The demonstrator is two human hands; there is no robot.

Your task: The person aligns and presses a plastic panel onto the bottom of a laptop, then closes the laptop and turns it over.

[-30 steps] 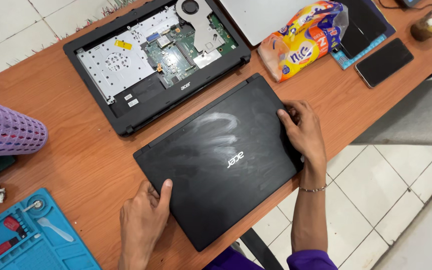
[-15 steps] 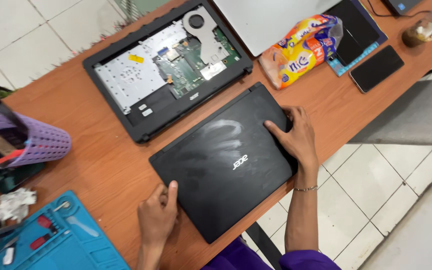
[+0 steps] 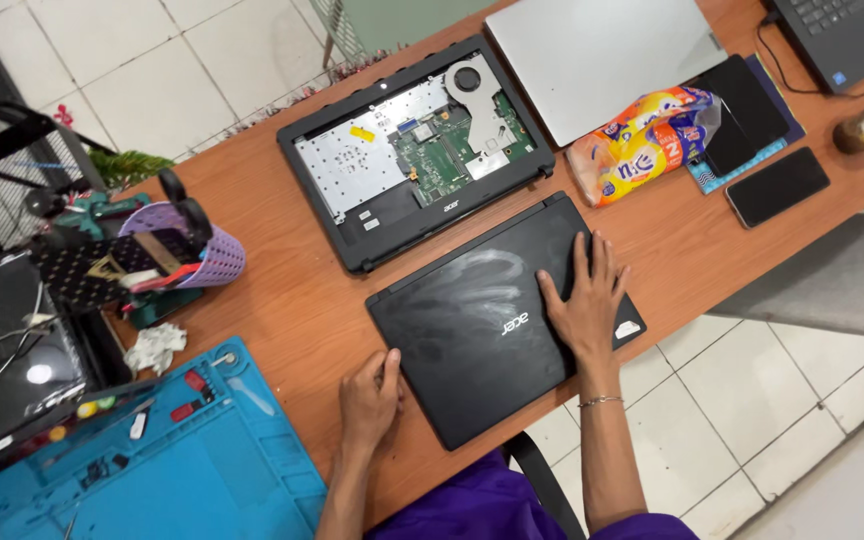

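Left hand point(image 3: 370, 400): bare — no ring, no glove seen.
Right hand point(image 3: 586, 305): bare, fingers without rings.
Right wrist: a thin silver-coloured chain bracelet point(image 3: 600, 401) around it.
Forearms: both uncovered down to the lower edge of the view.
Clothing: purple fabric point(image 3: 472, 500) at the bottom edge — a purple sleeve end point(image 3: 652, 527) at the right elbow.

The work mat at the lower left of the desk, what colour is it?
The work mat is bright blue, seen best in the head view.
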